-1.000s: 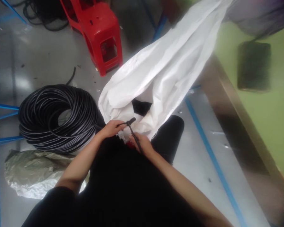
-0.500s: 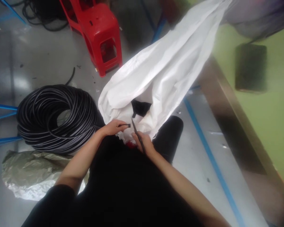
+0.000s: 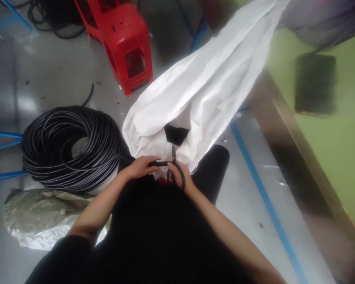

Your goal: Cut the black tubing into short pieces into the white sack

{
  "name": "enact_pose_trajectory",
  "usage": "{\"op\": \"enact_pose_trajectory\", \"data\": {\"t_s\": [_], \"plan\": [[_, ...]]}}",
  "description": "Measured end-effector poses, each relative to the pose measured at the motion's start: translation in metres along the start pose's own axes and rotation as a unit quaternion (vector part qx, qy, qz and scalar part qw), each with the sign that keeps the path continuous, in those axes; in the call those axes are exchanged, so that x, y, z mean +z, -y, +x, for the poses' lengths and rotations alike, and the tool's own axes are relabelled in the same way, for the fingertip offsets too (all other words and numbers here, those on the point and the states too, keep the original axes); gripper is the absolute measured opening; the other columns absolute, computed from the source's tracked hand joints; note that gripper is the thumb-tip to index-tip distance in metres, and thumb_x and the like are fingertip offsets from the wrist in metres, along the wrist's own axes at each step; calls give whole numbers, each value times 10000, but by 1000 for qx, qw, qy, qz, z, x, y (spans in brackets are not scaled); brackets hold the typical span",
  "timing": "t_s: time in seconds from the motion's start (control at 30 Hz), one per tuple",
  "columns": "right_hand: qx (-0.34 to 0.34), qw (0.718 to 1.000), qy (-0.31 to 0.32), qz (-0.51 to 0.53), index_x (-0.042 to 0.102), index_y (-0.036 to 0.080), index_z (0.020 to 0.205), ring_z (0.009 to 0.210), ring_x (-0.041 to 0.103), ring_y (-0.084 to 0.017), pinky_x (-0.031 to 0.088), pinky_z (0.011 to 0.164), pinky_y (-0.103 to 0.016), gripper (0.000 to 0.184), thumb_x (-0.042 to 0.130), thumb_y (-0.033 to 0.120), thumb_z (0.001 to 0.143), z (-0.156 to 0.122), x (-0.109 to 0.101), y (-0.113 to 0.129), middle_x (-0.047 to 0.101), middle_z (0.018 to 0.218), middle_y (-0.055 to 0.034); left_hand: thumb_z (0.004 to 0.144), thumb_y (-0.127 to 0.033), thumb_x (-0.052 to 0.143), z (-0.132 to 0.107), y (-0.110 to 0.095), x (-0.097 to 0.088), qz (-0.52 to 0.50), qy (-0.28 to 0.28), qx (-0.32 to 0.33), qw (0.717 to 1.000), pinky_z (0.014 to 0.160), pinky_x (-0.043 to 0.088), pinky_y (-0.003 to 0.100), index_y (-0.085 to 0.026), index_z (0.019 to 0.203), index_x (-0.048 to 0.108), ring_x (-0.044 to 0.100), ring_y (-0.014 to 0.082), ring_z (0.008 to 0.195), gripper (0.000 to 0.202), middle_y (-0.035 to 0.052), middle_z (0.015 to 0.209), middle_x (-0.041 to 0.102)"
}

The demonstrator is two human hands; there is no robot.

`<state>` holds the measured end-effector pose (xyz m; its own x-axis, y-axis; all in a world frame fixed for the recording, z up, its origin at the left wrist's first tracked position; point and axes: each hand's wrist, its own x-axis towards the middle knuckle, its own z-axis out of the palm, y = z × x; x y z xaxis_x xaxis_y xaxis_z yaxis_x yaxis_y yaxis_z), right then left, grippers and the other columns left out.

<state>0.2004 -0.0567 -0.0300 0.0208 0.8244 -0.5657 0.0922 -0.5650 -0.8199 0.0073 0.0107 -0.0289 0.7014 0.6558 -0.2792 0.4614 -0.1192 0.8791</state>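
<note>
My left hand [image 3: 141,167] is closed on a black tube [image 3: 162,163] that runs over from the large coil of black tubing [image 3: 71,148] on the floor at the left. In my right hand [image 3: 182,177] is a pair of black scissors [image 3: 174,153], blades pointing away from me. The tube's end lies across the scissors, near my right fingertips; whether it sits between the blades I cannot tell. Under both hands spreads the open mouth of a white woven sack [image 3: 201,94], with something dark inside it. A small red patch shows below my right hand.
Beyond the coil stand red plastic stools [image 3: 127,35], and more black tubing [image 3: 59,19] lies behind them. A crumpled grey-green and silvery bag [image 3: 44,217] rests left of my arm. A green-topped table [image 3: 337,157] with a dark rectangular item [image 3: 315,84] flanks the right side.
My left hand has shifted slightly right and a longer piece of tube now extends from it. The scissors have turned more upright and come against the tube.
</note>
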Motion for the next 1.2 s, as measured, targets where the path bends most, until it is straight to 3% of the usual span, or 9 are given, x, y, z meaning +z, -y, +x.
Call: {"op": "enact_pose_trajectory", "data": {"t_s": [0.1, 0.27, 0.37, 0.67, 0.9, 1.2], "plan": [[8, 1000, -4, 0, 489, 203, 712, 419, 493, -136, 421, 421, -260, 411, 508, 600, 818, 1, -3, 2, 493, 488, 34, 887, -379, 514, -3, 1, -4, 8, -29, 0, 1000, 807, 460, 258, -169, 1049, 660, 616, 163, 861, 302, 55, 958, 688], [-61, 995, 47, -60, 555, 174, 958, 596, 579, -160, 486, 588, -285, 428, 424, 573, 877, -1, -7, 0, 598, 645, -5, 892, -374, 495, 1, -4, -10, -6, -141, -14, 990, 723, 447, 243, -149, 943, 675, 588, 147, 757, 292, 36, 838, 674], [-83, 987, 81, -114, 551, 175, 1077, 686, 613, -179, 492, 664, -308, 413, 437, 525, 888, -3, -6, -4, 652, 768, -31, 882, -377, 499, 5, -6, -12, -10, -173, -30, 984, 688, 435, 235, -144, 876, 671, 564, 136, 708, 290, 18, 765, 655], [-81, 958, 91, -261, 552, 241, 1175, 859, 651, -240, 474, 771, -358, 383, 483, 479, 884, 0, -1, -3, 690, 986, -60, 888, -357, 478, 9, -12, -2, -19, -95, -39, 995, 582, 367, 208, -139, 819, 653, 479, 102, 609, 288, -18, 654, 561], [-90, 959, 57, -264, 618, 191, 950, 657, 616, -204, 458, 616, -302, 378, 402, 498, 903, -4, 2, -6, 660, 731, -36, 896, -374, 458, 16, -12, -4, -12, -78, -26, 997, 602, 366, 221, -142, 760, 623, 473, 108, 622, 316, -12, 654, 547], [-113, 955, 34, -274, 606, 190, 812, 625, 609, -203, 456, 594, -295, 369, 406, 489, 892, -7, 1, -7, 636, 674, -38, 906, -410, 437, 17, -10, -6, -43, -54, -16, 997, 566, 347, 205, -141, 755, 616, 440, 93, 584, 357, -17, 644, 531]]}}
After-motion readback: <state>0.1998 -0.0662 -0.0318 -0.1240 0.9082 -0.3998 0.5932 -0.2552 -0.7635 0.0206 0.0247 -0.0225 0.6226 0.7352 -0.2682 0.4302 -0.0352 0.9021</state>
